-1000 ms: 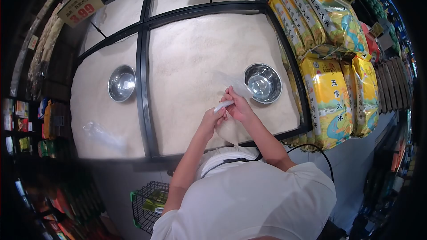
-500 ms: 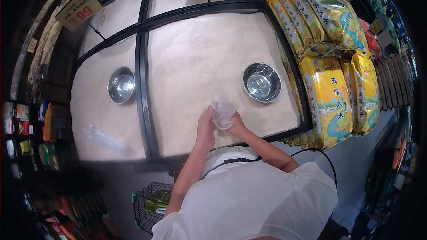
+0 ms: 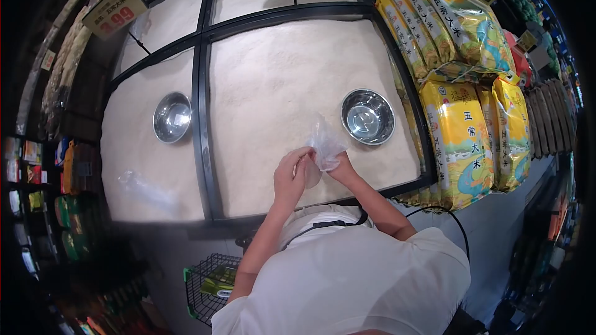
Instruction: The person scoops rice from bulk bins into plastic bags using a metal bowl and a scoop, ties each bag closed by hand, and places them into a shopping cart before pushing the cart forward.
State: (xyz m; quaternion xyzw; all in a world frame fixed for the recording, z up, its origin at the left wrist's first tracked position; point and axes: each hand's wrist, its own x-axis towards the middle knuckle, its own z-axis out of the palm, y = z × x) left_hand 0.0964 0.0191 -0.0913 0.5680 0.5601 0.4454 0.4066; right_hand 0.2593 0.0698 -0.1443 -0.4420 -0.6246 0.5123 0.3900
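Observation:
A thin, clear plastic bag (image 3: 325, 142) is bunched between my two hands, above the near part of a wide bin of white rice (image 3: 273, 87). My left hand (image 3: 293, 172) is at the bag's left side, its fingers curled and pinching the film. On the other side, my right hand (image 3: 340, 166) grips the bag's lower right; the plastic partly hides its fingers. A shiny metal bowl (image 3: 367, 116) sits on the rice just beyond my right hand, apart from it.
A second metal bowl (image 3: 172, 118) and a crumpled clear bag (image 3: 143, 192) lie in the left bin. Black dividers (image 3: 202, 130) separate the bins. Yellow rice sacks (image 3: 459, 142) are stacked at the right. A shopping basket (image 3: 208, 288) is below left.
The plastic bag has spread out and now reaches farther up and right. My right hand has shifted slightly right, and my left hand's fingers have turned toward the bag.

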